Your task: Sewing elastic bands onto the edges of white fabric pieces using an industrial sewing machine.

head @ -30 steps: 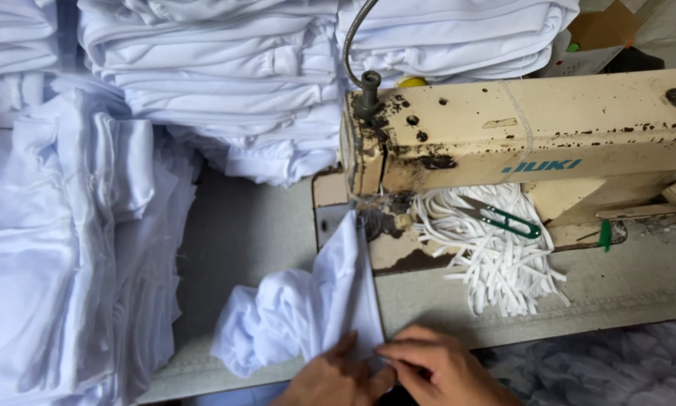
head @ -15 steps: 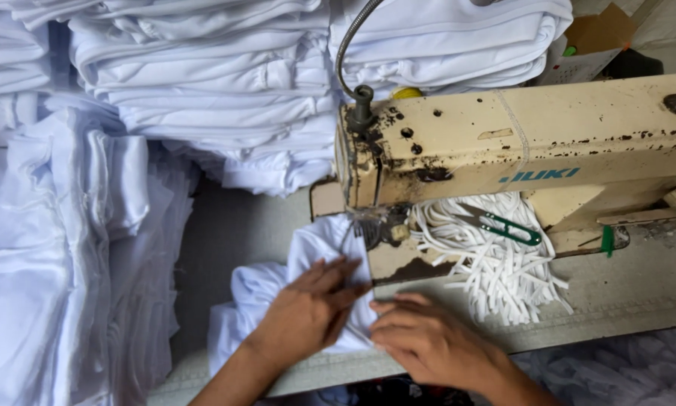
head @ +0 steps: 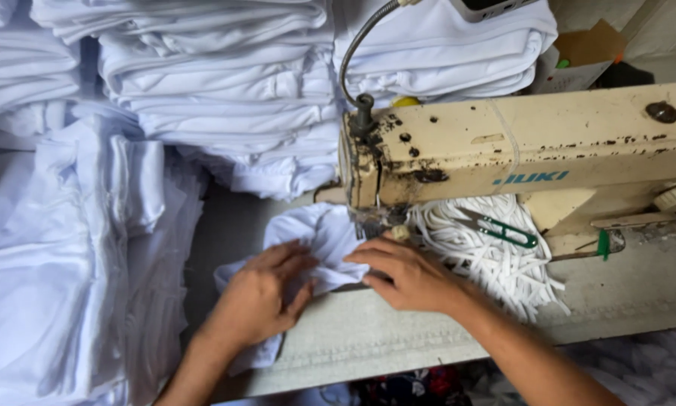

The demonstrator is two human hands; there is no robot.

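The sewing machine (head: 518,158) stands on the table (head: 398,338). A cloth piece (head: 315,237) lies under its needle end, both hands on it. Elastic strips (head: 496,259) with thread snips (head: 503,228) on top lie beneath the machine arm. Folded garment stacks (head: 225,83) sit behind and left.

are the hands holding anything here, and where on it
Nothing is gripped. Left hand and right hand lie flat on the white cloth piece, pressing its near part beside the sewing machine needle.

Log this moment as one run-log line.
left hand: flat on white fabric piece | right hand: guiding fabric at sewing machine needle | beside: white elastic strips, green thread snips
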